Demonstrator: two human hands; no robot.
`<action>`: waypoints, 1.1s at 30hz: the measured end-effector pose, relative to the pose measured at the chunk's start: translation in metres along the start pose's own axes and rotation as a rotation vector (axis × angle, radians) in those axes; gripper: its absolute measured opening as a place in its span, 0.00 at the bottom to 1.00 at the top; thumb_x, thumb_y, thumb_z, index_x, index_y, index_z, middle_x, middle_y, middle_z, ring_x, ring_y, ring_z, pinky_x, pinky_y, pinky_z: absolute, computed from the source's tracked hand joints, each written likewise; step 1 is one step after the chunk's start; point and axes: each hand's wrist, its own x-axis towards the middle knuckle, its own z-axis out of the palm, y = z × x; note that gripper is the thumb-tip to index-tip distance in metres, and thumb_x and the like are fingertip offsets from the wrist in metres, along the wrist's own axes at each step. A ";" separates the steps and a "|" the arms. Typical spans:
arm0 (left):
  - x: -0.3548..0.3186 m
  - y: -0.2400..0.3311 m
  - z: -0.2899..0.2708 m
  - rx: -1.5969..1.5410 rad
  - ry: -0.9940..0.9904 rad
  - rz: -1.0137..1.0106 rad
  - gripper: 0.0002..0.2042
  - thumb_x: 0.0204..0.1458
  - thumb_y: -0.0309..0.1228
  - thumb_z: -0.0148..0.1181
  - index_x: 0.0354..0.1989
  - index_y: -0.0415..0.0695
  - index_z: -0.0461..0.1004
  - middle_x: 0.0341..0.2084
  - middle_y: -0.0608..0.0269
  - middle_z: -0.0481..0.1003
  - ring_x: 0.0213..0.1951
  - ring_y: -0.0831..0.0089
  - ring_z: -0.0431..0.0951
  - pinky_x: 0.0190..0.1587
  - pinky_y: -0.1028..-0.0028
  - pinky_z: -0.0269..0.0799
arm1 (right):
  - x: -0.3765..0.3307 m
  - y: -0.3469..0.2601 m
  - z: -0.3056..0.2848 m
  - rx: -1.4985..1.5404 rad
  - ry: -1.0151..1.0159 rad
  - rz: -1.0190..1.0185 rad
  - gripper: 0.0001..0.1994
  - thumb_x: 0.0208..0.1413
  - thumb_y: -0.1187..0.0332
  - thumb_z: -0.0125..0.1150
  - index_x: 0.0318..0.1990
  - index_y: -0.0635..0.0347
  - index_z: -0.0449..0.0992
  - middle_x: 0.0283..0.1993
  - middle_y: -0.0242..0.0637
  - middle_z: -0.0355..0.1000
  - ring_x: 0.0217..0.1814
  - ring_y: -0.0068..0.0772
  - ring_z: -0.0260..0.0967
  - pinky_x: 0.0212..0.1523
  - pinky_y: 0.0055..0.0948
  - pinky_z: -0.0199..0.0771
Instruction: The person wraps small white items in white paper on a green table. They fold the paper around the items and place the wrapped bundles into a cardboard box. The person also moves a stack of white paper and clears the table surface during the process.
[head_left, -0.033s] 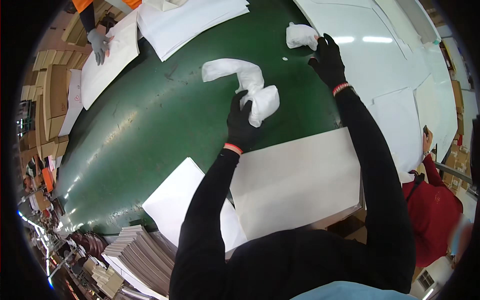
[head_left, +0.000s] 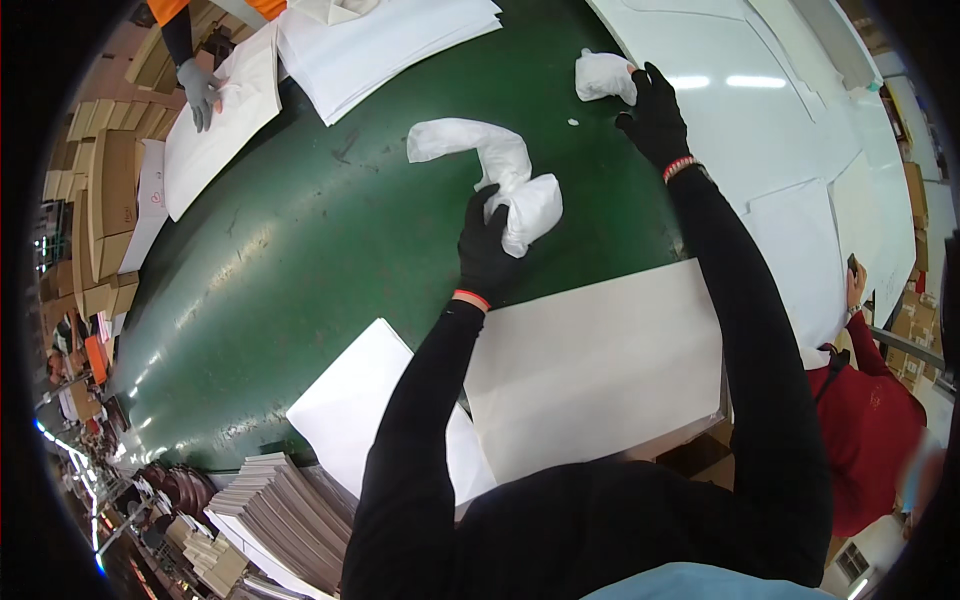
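Note:
A crumpled white cloth (head_left: pixel 498 150), twisted into a hook shape with a rounded lump at its lower end, lies on the green tabletop (head_left: pixel 330 220). My left hand (head_left: pixel 484 240), in a black glove with bare fingertips, is closed on the near left side of this cloth. Farther off to the right, my right hand (head_left: pixel 655 115) wears a similar glove. Its fingers are apart, and a fingertip reaches the right side of a smaller white wad (head_left: pixel 604 76). A tiny white scrap (head_left: pixel 573 122) sits just below that wad.
In front of my body lie a grey-white board (head_left: pixel 600 365) and white sheets (head_left: pixel 350 400). More sheets (head_left: pixel 390 50) are stacked at the far side. A co-worker's grey-gloved hand (head_left: pixel 199 95) rests on paper. At right stand a white table (head_left: pixel 720 130) and a person in red (head_left: pixel 870 430).

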 end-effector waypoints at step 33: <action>-0.021 0.068 -0.010 -0.662 -0.066 -0.443 0.13 0.59 0.29 0.51 0.50 0.38 0.70 0.46 0.61 0.72 0.45 0.71 0.71 0.51 0.73 0.68 | -0.629 -0.121 -0.289 1.664 0.222 1.581 0.13 0.55 0.65 0.60 0.45 0.61 0.72 0.38 0.30 0.71 0.40 0.21 0.69 0.43 0.25 0.71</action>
